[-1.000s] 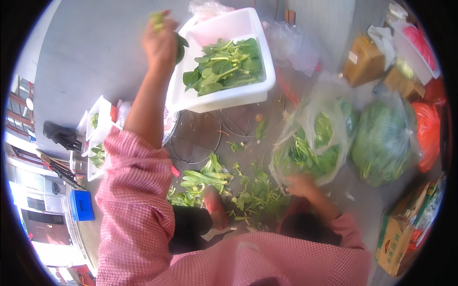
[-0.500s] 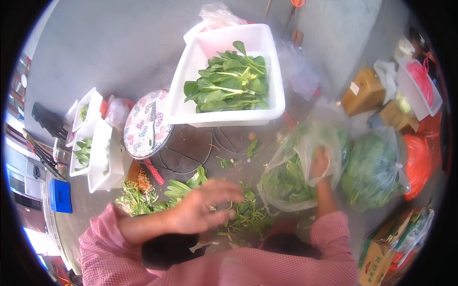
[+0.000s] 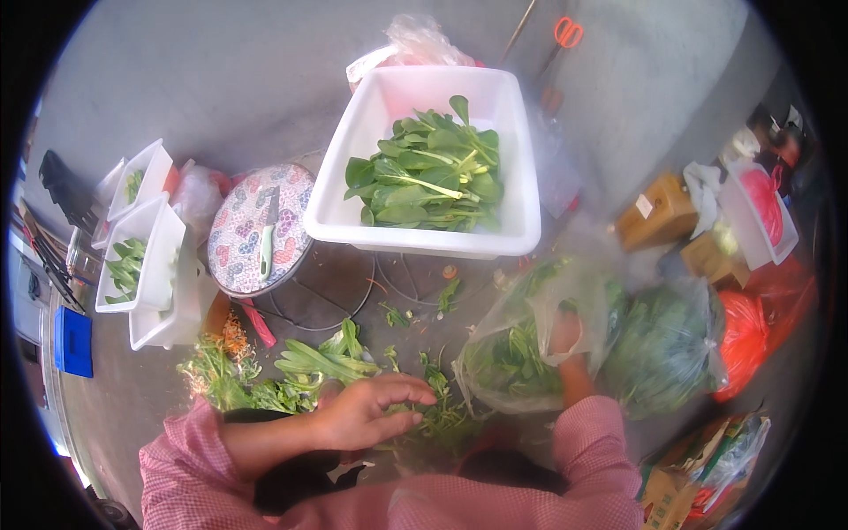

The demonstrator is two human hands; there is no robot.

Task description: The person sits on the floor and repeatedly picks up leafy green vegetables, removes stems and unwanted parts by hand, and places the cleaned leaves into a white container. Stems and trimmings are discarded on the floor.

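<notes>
Head view: two bare hands low in the frame, well apart from each other.
Left hand [image 3: 364, 415]: lower centre; fingers loosely bent and spread from the thumb, with a gap between them; nothing held.
Right hand [image 3: 565, 336]: right of centre, reaching into the mouth of an open plastic bag [image 3: 484, 375]; its fingers are hazy among film and leaves, so whether they are closed on a stem cannot be told.
Bag material: thin, clear, creased film, slack at the mouth and rounded below.
Bagged greens [image 3: 517, 353]: long, smooth leaves, packed loosely; they lie about the right hand and to the right of the left hand, apart from the latter.
White tub [image 3: 424, 237]: upper centre, above both hands in the frame; rigid, rectangular, with a rounded rim.
Tub greens [image 3: 424, 168]: broad, oval, dark leaves with pale stems, heaped and crossing.
Round stool [image 3: 238, 225]: left of centre; flat top with a heart pattern, bearing a knife [image 3: 267, 247] with a pale green handle.
Loose leaves [image 3: 318, 360]: on the floor just beyond the left hand, flattened and ragged.
Tied bag [image 3: 667, 349]: right of the open one; clear, bulging, full of green leaves.
Red bag [image 3: 742, 331]: far right; glossy, crumpled plastic.
Sleeves [image 3: 190, 459]: pink checked cloth, gathered on the forearms.
</notes>
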